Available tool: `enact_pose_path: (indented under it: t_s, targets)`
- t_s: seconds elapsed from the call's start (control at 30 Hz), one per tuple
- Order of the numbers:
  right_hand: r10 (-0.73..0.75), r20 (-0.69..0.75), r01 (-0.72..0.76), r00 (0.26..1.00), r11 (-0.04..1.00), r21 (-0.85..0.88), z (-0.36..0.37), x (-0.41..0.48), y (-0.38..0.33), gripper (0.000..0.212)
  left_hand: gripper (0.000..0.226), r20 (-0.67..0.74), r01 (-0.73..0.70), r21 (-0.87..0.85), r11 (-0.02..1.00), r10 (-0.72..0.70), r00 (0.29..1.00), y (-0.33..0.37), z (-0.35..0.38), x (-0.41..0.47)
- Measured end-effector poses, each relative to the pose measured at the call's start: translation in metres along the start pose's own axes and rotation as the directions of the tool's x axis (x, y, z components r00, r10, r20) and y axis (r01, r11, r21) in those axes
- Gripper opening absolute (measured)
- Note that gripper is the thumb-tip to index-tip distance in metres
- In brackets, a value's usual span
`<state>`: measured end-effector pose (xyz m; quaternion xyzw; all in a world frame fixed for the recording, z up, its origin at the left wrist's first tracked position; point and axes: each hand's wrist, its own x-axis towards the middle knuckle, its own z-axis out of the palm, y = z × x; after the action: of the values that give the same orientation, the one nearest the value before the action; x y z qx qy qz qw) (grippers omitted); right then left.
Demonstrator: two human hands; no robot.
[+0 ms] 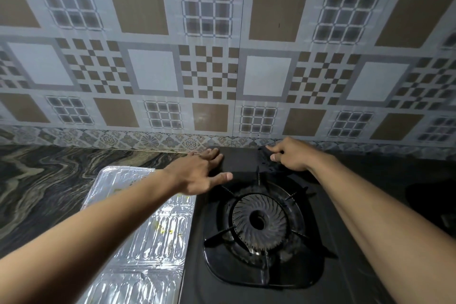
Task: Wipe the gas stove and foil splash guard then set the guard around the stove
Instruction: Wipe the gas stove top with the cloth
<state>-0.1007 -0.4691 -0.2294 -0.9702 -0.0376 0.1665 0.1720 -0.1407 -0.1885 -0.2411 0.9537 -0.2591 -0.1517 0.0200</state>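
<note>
The black gas stove [240, 163] fills the lower middle, with its round burner [259, 221] inside a pan support. My left hand [201, 173] rests on the stove's back left corner with fingers straight and thumb spread. At the back edge of the stove, the curled fingers of my right hand [292, 155] hold a dark cloth [265, 159] against the top. The foil splash guard [148, 242] lies flat on the counter, touching the stove's left side. It is shiny, ribbed and has small yellow stains; my left forearm hides part of it.
The stove and guard sit on a dark marbled counter [49, 192] that runs off to the left. Directly behind the stove rises a patterned tiled wall [222, 69]. A dark round shape [431, 195] lies in shadow at the right.
</note>
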Motion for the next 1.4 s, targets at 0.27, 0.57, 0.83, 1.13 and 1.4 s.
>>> enact_pose_path:
  t_s: [0.27,0.57,0.83,1.13,1.4]
  targets:
    - [-0.041,0.007,0.042,0.999,0.999,-0.018,0.005,0.004,-0.015,0.044,0.097,-0.028,0.051,0.084,0.995,-0.048,0.998,0.009,0.007,0.004]
    - [-0.109,-0.018,0.109,0.994,0.994,-0.007,0.013,-0.009,-0.010,0.048,0.086,-0.008,0.078,0.073,0.994,-0.078,0.997,0.030,0.006,0.014]
    - [-0.008,-0.043,0.006,0.999,0.998,-0.061,0.006,-0.036,0.058,0.050,0.103,-0.002,0.097,0.088,0.991,-0.097,0.995,0.027,0.010,0.018]
    - [0.125,-0.068,-0.131,0.990,0.988,-0.087,-0.004,-0.060,0.117,0.050,0.101,0.023,0.123,0.041,0.992,-0.124,0.992,0.028,0.010,0.022]
    - [0.242,-0.077,-0.248,0.967,0.966,-0.074,-0.022,-0.078,0.163,0.052,0.108,-0.046,0.162,-0.071,0.984,-0.165,0.985,0.033,0.019,0.028]
